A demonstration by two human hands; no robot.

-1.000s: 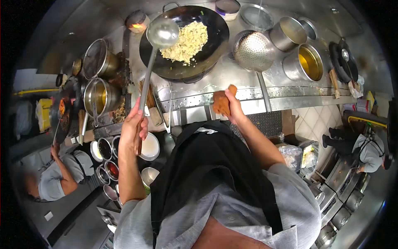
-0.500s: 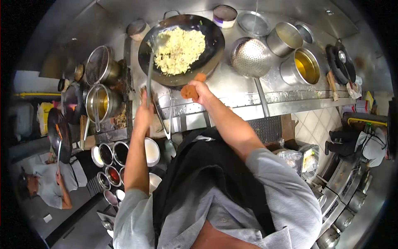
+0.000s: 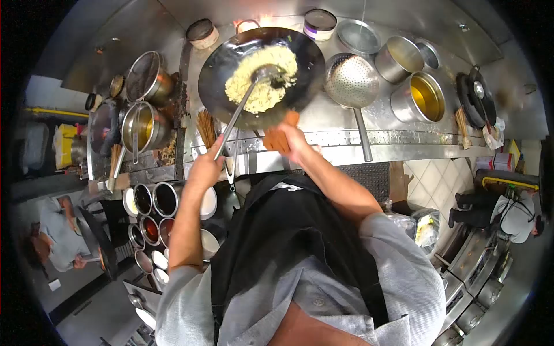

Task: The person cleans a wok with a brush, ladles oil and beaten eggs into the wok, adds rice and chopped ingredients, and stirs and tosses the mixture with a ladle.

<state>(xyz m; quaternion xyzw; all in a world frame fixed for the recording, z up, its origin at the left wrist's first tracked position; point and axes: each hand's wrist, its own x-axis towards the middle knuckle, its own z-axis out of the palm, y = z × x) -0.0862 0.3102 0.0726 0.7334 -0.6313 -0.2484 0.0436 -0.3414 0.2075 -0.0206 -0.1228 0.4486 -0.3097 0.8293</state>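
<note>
My left hand [image 3: 205, 169] is closed round the handle of a long metal ladle [image 3: 238, 113]. The ladle's bowl rests in pale yellow, rice-like crumbly food [image 3: 248, 97] inside a large black wok [image 3: 216, 78]. My right hand [image 3: 295, 143], slightly blurred, grips a folded orange-brown cloth [image 3: 278, 139] at the wok's near edge. Whatever part of the wok lies under the cloth is hidden. Flames show behind the wok's far rim.
A perforated strainer [image 3: 352, 81] and a pot of yellow liquid [image 3: 426, 98] stand right of the wok. Bamboo brushes [image 3: 206, 128] lie near my left hand. Sauce containers [image 3: 151, 229] are lower left. One co-worker [image 3: 57, 230] holds a wok at left; another [image 3: 513, 213] is at right.
The ladle has moved rightward through the food. My right hand came left to the wok's edge with the cloth, then shifted slightly right with the wok. Flames have appeared behind it.
</note>
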